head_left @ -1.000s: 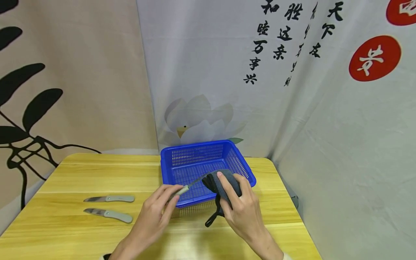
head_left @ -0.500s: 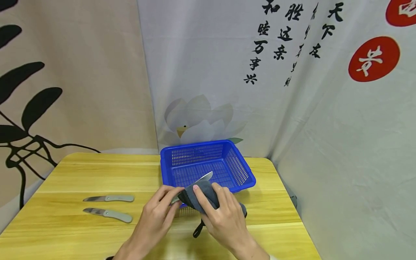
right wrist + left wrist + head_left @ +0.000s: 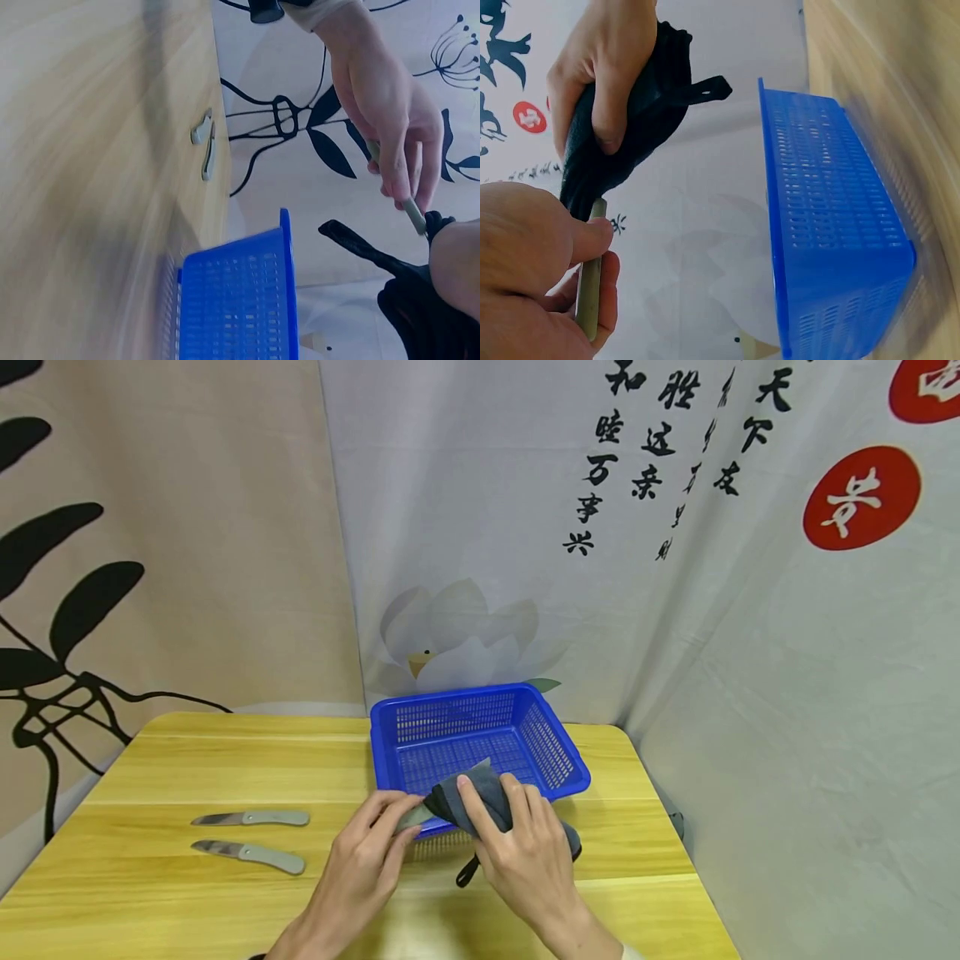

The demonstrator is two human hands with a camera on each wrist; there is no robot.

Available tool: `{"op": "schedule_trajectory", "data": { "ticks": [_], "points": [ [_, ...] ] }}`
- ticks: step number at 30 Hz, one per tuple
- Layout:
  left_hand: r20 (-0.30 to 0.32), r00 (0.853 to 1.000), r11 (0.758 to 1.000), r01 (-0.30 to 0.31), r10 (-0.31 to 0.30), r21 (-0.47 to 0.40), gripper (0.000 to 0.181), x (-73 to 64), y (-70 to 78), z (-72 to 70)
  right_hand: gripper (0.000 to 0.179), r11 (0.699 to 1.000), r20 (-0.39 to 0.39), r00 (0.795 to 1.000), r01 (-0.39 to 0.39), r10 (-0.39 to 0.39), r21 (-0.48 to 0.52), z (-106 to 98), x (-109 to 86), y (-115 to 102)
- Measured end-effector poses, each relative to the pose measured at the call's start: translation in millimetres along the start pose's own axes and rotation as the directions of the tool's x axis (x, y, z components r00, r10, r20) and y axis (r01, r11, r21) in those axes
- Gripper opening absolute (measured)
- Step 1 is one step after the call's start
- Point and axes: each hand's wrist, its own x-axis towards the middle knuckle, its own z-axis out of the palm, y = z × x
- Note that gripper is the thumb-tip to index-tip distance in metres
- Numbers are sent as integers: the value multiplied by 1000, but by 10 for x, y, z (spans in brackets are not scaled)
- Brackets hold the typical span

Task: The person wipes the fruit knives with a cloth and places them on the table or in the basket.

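Note:
My left hand (image 3: 369,852) pinches the pale green handle of a knife (image 3: 591,289) between thumb and fingers. A dark grey cloth (image 3: 480,802) with a black edge and hanging loop is folded over the knife's blade, and only the tip shows beyond it in the head view. My right hand (image 3: 528,860) grips that cloth around the blade. Both hands are raised above the near edge of a blue plastic basket (image 3: 457,696). In the right wrist view the cloth (image 3: 427,315) and its loop hang by the right hand, with the blade hidden.
Two more knives with pale green handles, an upper one (image 3: 276,817) and a lower one (image 3: 272,858), lie on the left of the wooden table (image 3: 150,760). Printed curtains (image 3: 480,510) stand behind the table and along its right side.
The right hand and cloth first slid left along the blade to the handle, uncovering the blade's end. Since then they have shifted slightly back right, covering more of the blade.

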Motion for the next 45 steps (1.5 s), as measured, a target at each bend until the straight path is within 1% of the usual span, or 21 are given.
{"op": "schedule_trajectory", "data": {
  "ticks": [5, 7, 9, 10, 12, 13, 15, 18, 19, 21, 22, 24, 28, 31, 34, 36, 40, 45],
  "points": [
    [3, 1000, 999, -24, 24, 27, 41, -3, 1, 0, 58, 999, -6, 999, -36, 36, -11, 10, -1, 121],
    [1, 999, 999, -38, 38, 36, 28, -6, 0, 5, 60, 999, 0, 999, -53, 53, -12, 13, -13, 168],
    [-5, 999, 998, -53, 54, 40, 21, -8, -2, 14, 64, 997, 7, 997, -72, 72, -11, 14, -27, 215],
    [-7, 998, 997, -59, 59, 41, 23, -11, -3, 18, 67, 997, 10, 997, -82, 82, -10, 14, -32, 239],
    [-15, 997, 996, -72, 73, 45, 34, -12, -7, 25, 71, 995, 19, 994, -103, 103, -8, 9, -43, 292],
    [-17, 997, 996, -75, 76, 46, 36, -12, -7, 26, 73, 993, 21, 993, -115, 115, -9, 4, -47, 319],
    [-12, 997, 996, -72, 73, 50, 36, -12, -2, 23, 75, 989, 21, 989, -147, 147, -9, -9, -55, 373],
    [-4, 998, 997, -56, 56, 53, 23, -9, 7, 14, 78, 980, 8, 980, -197, 197, 6, -35, -60, 430],
    [-1, 999, 997, -49, 49, 53, 22, -4, 10, 11, 79, 978, 2, 978, -210, 210, 17, -44, -61, 437],
    [-1, 999, 998, -35, 36, 55, 30, 8, 17, 7, 77, 976, -15, 976, -214, 215, 45, -57, -60, 429],
    [-3, 1000, 998, -31, 31, 57, 36, 15, 21, 5, 75, 977, -25, 978, -205, 207, 61, -59, -59, 413],
    [-5, 1000, 998, -20, 20, 64, 41, 30, 29, 2, 68, 983, -41, 985, -166, 169, 83, -60, -52, 361],
    [0, 1000, 997, -5, 5, 76, 41, 54, 49, 7, 54, 995, -48, 997, -53, 58, 88, -50, -43, 221],
    [3, 1000, 996, 3, -4, 85, 41, 65, 62, 19, 48, 996, -42, 999, 8, -5, 85, -43, -36, 120],
    [3, 1000, 996, 6, -6, 92, 45, 71, 73, 31, 44, 996, -38, 998, 46, -43, 81, -29, -32, 39],
    [1, 1000, 995, 6, -6, 98, 48, 72, 78, 37, 44, 996, -30, 998, 61, -59, 69, -18, -35, -1],
    [-1, 1000, 995, 9, -9, 101, 49, 62, 84, 44, 43, 997, -10, 998, 60, -60, 43, 0, -45, -42],
    [-6, 1000, 995, 6, -5, 98, 48, 46, 84, 60, 42, 998, -21, 999, 51, -50, 26, 8, -47, -43]
  ]
}}
